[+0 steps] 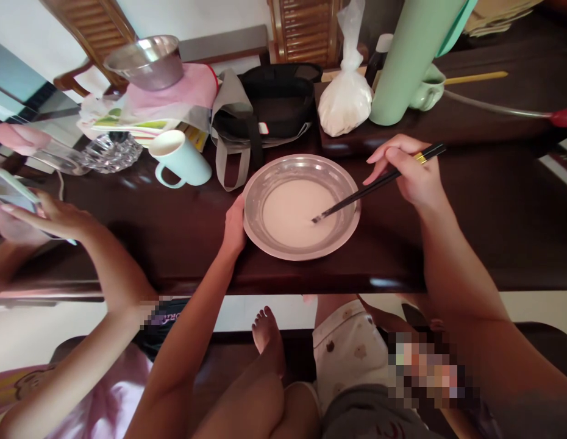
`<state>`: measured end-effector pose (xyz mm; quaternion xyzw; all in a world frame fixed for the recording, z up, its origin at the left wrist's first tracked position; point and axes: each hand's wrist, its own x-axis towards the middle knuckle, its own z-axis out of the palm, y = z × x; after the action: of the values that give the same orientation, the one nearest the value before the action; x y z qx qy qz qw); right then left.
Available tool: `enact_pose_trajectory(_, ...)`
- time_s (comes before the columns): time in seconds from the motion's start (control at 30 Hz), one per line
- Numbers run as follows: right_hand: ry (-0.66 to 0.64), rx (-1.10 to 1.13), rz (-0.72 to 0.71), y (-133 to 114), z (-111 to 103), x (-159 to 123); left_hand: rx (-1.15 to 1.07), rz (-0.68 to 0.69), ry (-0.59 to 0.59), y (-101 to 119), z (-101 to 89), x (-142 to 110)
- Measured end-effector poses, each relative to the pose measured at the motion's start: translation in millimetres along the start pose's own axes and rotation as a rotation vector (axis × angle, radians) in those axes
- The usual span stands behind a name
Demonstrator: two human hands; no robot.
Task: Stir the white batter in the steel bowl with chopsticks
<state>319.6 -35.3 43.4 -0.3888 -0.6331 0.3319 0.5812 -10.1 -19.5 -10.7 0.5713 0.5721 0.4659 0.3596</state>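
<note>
The metal bowl (302,251) of milky liquid (290,210) sits on the counter (174,235), left hand (235,227) touching its nine o'clock side, finger grip unclear. At two o'clock, the right hand's (414,174) fingers clamp chopsticks (356,195); brisk stirring could cause slopping.

Dim indoor light, faint tabletop glare, edges seemingly stretched.

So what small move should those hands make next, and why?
Probably a gentle stir with the chopsticks: the right hand holds them, tips in the pale liquid, and the left hand, at the side of the bowl, could steady it.
</note>
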Motion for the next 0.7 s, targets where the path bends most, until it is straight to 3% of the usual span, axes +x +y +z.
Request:
enact_pose_trajectory(0.13,-0.15,-0.022,0.073,-0.8,6.7,-2.1,0.014,0.002,-0.002,1.3,-0.5,-0.6)
enact_pose_trajectory(0.33,0.043,-0.004,-0.035,4.2,2.3,0.4,-0.003,0.01,-0.002,-2.9,-1.1,0.4)
enact_pose_trajectory(0.53,-0.184,-0.075,0.053,-2.2,11.0,-2.7,0.001,0.031,-0.014,0.9,-1.0,-0.4)
enact_pose_trajectory(0.7,0.013,-0.001,-0.052,2.3,3.0,1.1,0.008,0.033,-0.028,0.0,-0.9,-0.1)
